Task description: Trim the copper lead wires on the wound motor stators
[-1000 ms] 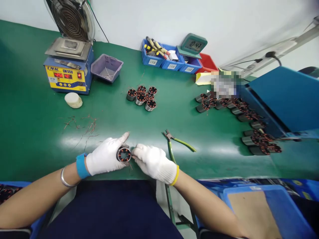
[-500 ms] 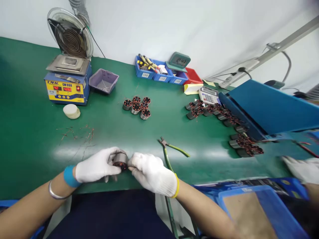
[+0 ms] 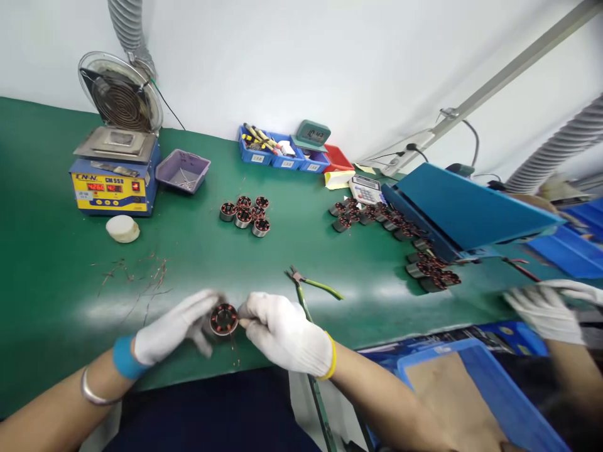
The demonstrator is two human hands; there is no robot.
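Held part: one wound core [image 3: 232, 319], ring-shaped with copper windings, between the two hands at the near side of the green bench [image 3: 268, 260]; its open face shows, and fine wire ends trail below it.
Left hand [image 3: 176, 326]: white glove, motion-blurred, at the left of the core; thumb and fingers curve well apart. Whether they touch the core, cannot tell.
Right hand [image 3: 287, 336]: white glove with yellow cuff; narrow grip, thumb and finger pinched at the core's right edge.
Pliers [image 3: 296, 275]: green handles, jaws apart, lying just beyond the right hand.
Core cluster: six wound cores [image 3: 244, 218] grouped farther off, near the bench's middle.
Core row: more cores [image 3: 372, 215] at right, beside a slanted blue panel [image 3: 471, 204].
Wire scraps [image 3: 157, 276]: scattered, beyond the left hand.
Far left: blue-yellow heater unit [image 3: 113, 188] with a purple tray [image 3: 181, 188] just right of it; white disc [image 3: 123, 229] near its front.
Far middle: blue bins [image 3: 285, 162], clock [image 3: 313, 132], red bin [image 3: 338, 158].
Right edge: a co-worker's gloved hand [image 3: 541, 307], blurred, over the bench.
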